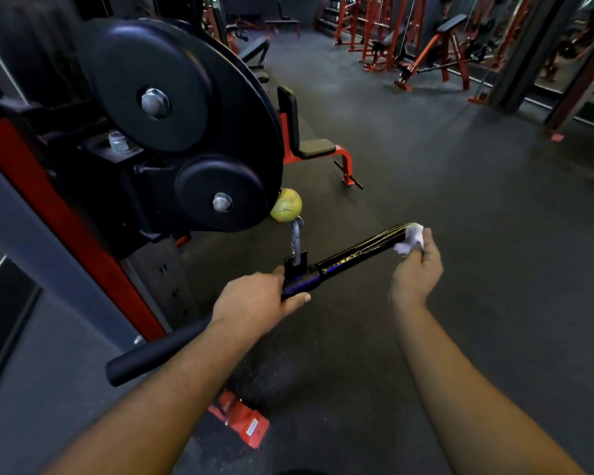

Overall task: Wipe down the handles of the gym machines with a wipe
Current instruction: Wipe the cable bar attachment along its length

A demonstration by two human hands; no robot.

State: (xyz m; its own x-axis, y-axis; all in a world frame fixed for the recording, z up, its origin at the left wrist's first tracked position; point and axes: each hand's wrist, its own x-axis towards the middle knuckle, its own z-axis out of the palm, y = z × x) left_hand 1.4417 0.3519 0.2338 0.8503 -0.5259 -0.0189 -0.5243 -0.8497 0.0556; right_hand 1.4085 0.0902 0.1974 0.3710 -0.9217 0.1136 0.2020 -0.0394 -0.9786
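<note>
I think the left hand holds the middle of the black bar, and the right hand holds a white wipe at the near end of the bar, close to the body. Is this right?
Not quite. The head view shows the left hand gripping the middle of the black bar, but the right hand pinches the white wipe at the far end of the bar, away from the body.

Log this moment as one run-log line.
step: wiping bar | left hand: grips cable bar near centre | right hand: pinches white wipe at bar's far end | near grip: not yet reached
</note>
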